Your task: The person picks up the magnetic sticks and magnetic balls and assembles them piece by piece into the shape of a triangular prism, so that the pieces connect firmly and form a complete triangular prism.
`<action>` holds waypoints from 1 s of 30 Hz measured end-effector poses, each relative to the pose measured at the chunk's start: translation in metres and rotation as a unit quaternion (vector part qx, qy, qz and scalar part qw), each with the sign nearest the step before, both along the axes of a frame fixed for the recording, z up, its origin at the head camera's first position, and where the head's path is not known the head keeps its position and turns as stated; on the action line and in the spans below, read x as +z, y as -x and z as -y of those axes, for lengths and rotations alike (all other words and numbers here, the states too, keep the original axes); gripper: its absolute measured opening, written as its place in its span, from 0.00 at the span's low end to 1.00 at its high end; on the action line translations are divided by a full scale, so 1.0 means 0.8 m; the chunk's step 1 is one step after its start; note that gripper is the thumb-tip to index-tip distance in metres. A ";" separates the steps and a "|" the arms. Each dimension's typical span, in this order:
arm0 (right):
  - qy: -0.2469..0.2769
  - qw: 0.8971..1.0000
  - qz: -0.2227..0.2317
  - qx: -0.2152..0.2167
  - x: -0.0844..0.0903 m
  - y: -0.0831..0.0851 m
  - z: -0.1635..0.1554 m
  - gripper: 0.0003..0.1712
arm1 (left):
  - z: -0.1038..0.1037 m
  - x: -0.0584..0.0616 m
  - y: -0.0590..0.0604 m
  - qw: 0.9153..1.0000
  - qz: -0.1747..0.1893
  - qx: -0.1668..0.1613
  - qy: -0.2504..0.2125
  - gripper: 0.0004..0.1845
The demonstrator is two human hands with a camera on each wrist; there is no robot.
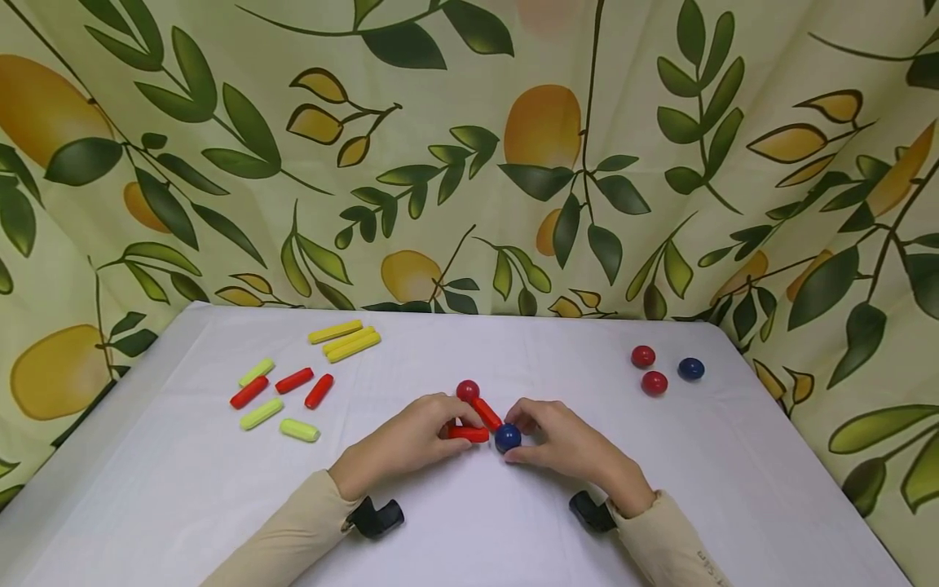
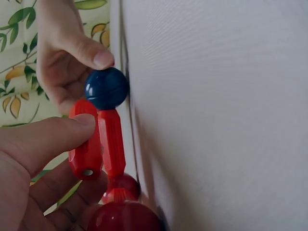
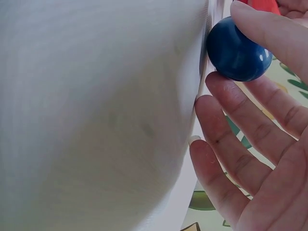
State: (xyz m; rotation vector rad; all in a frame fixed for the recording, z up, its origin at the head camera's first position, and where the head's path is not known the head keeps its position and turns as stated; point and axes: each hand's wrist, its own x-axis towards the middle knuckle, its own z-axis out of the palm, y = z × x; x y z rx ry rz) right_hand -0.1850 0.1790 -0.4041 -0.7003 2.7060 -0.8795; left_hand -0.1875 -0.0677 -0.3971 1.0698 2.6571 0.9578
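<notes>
On the white table (image 1: 183, 505), toward its left side, spare pieces are lying loose — three yellow rods (image 1: 345, 341) at the back, then red rods (image 1: 293, 381) and pale green rods (image 1: 279, 414) scattered nearer the front. Moving to the middle, the left hand (image 1: 411, 440) is gripping a red rod (image 1: 468, 434) that is lying flat, thumb pressing on it in the left wrist view, with a second red rod (image 1: 487, 413) slanting from it up to a red ball (image 1: 467, 390). Just beside it, the right hand (image 1: 565, 444) is pinching a blue ball (image 1: 508, 438) between thumb and fingertips, holding it against the near ends of both rods, where they are meeting. Judging from this, the step in hand is the seating of the blue ball as a corner joint of a small frame. The next move is calling for a steady left grip while the ball settles, then a reach for another piece — the rods are well apart to the left. Far right, two red balls (image 1: 649, 369) and another blue ball (image 1: 690, 368) are sitting together, untouched
</notes>
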 end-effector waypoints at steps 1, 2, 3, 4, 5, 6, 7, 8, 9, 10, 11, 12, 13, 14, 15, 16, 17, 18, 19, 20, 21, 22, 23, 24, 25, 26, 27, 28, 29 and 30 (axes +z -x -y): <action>0.000 1.000 -0.001 0.001 0.000 0.000 0.000 0.21 | -0.001 -0.001 0.000 1.000 0.000 -0.001 0.003 0.09; 0.000 1.000 -0.003 0.003 0.000 0.000 0.001 0.21 | -0.001 -0.002 -0.001 1.000 0.002 -0.001 0.006 0.10; 0.000 1.000 -0.005 0.004 0.000 0.000 0.001 0.21 | -0.002 -0.003 -0.001 1.000 0.003 -0.001 0.009 0.10; -0.001 1.000 -0.006 0.006 0.000 0.000 0.001 0.21 | -0.002 -0.003 -0.001 1.000 0.003 -0.001 0.011 0.10; -0.001 1.000 -0.008 0.006 0.000 0.000 0.002 0.21 | -0.002 -0.004 -0.001 1.000 0.003 -0.001 0.014 0.11; -0.002 1.000 -0.009 0.007 0.000 -0.001 0.002 0.21 | -0.003 -0.004 -0.002 1.000 0.003 0.000 0.017 0.11; -0.002 1.000 -0.009 0.008 0.000 -0.001 0.002 0.21 | -0.003 -0.005 -0.002 1.000 0.002 0.000 0.020 0.11; -0.002 1.000 -0.009 0.009 0.000 -0.001 0.003 0.21 | -0.004 -0.005 -0.002 1.000 0.003 0.000 0.022 0.11; -0.001 1.000 -0.010 0.010 0.000 -0.001 0.003 0.21 | -0.004 -0.005 -0.002 1.000 0.002 0.000 0.024 0.12; -0.001 1.000 -0.009 0.011 0.000 -0.002 0.003 0.21 | -0.004 -0.006 -0.002 1.000 0.002 0.001 0.026 0.12; 0.000 1.000 -0.008 0.013 0.000 -0.002 0.004 0.21 | -0.004 -0.006 -0.002 1.000 0.002 0.001 0.029 0.12; 0.002 1.000 -0.007 0.015 0.000 -0.002 0.004 0.21 | -0.004 -0.006 -0.002 1.000 0.002 0.002 0.030 0.12; 0.003 1.000 -0.006 0.016 0.000 -0.003 0.004 0.20 | -0.005 -0.006 -0.002 0.999 0.001 0.002 0.032 0.12; 0.005 1.000 -0.006 0.017 0.000 -0.003 0.004 0.20 | -0.005 -0.006 -0.002 0.999 0.001 0.002 0.032 0.11; 0.005 1.000 -0.006 0.018 0.000 -0.003 0.004 0.20 | -0.005 -0.006 -0.002 0.999 0.001 0.002 0.032 0.11; 0.006 1.000 -0.006 0.019 0.000 -0.004 0.005 0.20 | -0.005 -0.006 -0.002 0.999 -0.001 0.001 0.033 0.11; 0.007 1.000 -0.007 0.020 0.000 -0.004 0.005 0.20 | -0.005 -0.006 -0.002 0.999 -0.002 0.000 0.033 0.11; 0.006 1.000 -0.008 0.020 0.000 -0.004 0.004 0.20 | -0.005 -0.006 -0.002 0.999 -0.002 -0.001 0.033 0.12; 0.005 1.000 -0.010 0.020 -0.001 -0.004 0.004 0.20 | -0.005 -0.005 -0.002 0.999 -0.003 -0.001 0.034 0.12; 0.005 1.000 -0.011 0.020 -0.001 -0.004 0.004 0.20 | -0.005 -0.004 -0.002 0.999 -0.003 -0.001 0.034 0.12; 0.004 1.000 -0.011 0.020 -0.001 -0.004 0.004 0.20 | -0.004 -0.003 -0.002 0.999 -0.001 0.000 0.033 0.13; 0.004 1.000 -0.012 0.020 -0.001 -0.004 0.004 0.20 | -0.002 -0.001 -0.002 1.000 0.001 0.001 0.031 0.14; 0.003 1.000 -0.012 0.020 -0.001 -0.004 0.004 0.20 | 0.001 0.001 -0.002 0.999 0.008 0.007 0.033 0.15; 0.002 1.000 -0.012 0.019 -0.001 -0.004 0.004 0.20 | 0.004 0.004 -0.002 0.999 0.015 0.014 0.035 0.16; 0.002 1.000 -0.012 0.017 -0.001 -0.004 0.004 0.20 | 0.007 0.007 0.000 0.999 0.021 0.020 0.036 0.17; 0.002 1.000 -0.012 0.015 -0.001 -0.003 0.004 0.20 | 0.011 0.010 0.001 0.998 0.029 0.028 0.038 0.18; 0.001 1.000 -0.012 0.013 -0.001 -0.003 0.003 0.20 | 0.014 0.013 0.003 0.998 0.039 0.036 0.044 0.18; -0.001 1.000 -0.012 0.010 -0.001 -0.003 0.003 0.20 | 0.018 0.017 0.004 0.997 0.048 0.043 0.049 0.18; -0.003 1.000 -0.012 0.008 -0.001 -0.003 0.002 0.20 | 0.021 0.019 0.006 0.995 0.058 0.051 0.055 0.18; -0.004 1.000 -0.011 0.004 -0.001 -0.002 0.001 0.20 | 0.024 0.021 0.008 0.994 0.069 0.054 0.060 0.18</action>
